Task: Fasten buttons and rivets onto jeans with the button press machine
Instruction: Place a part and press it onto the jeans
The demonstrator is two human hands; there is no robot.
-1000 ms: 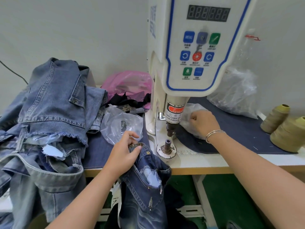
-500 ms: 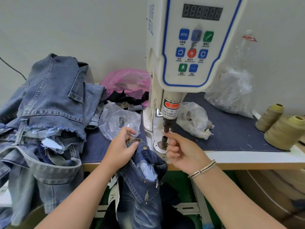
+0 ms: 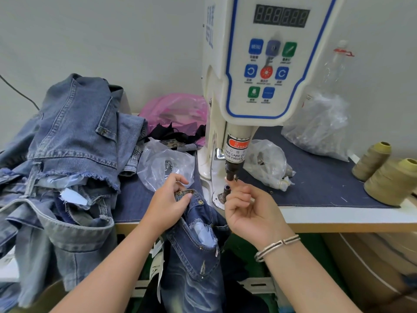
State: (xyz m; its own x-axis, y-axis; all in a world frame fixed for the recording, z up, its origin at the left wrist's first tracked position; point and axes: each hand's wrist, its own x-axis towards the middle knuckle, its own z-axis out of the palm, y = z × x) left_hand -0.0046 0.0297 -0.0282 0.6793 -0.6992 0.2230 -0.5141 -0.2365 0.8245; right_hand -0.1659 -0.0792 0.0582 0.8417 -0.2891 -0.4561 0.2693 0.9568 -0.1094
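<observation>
The white button press machine stands on the table, its dark upper punch above the lower die post. My left hand pinches the waistband corner of dark blue jeans, which hang off the table's front edge just left of the die. Rivets show on that corner. My right hand is raised, palm toward me, with fingertips pinched together right at the tip of the upper punch. Whatever small part they hold is too small to make out.
A heap of lighter denim jeans fills the left. A clear bag of metal parts lies behind my left hand; another clear bag sits right of the press. A pink bag, large clear bag and thread cones stand farther off.
My right hand left the clear bag right of the press, came to the front and rose from the lower die to the upper punch tip. My left hand keeps its pinch on the waistband.
</observation>
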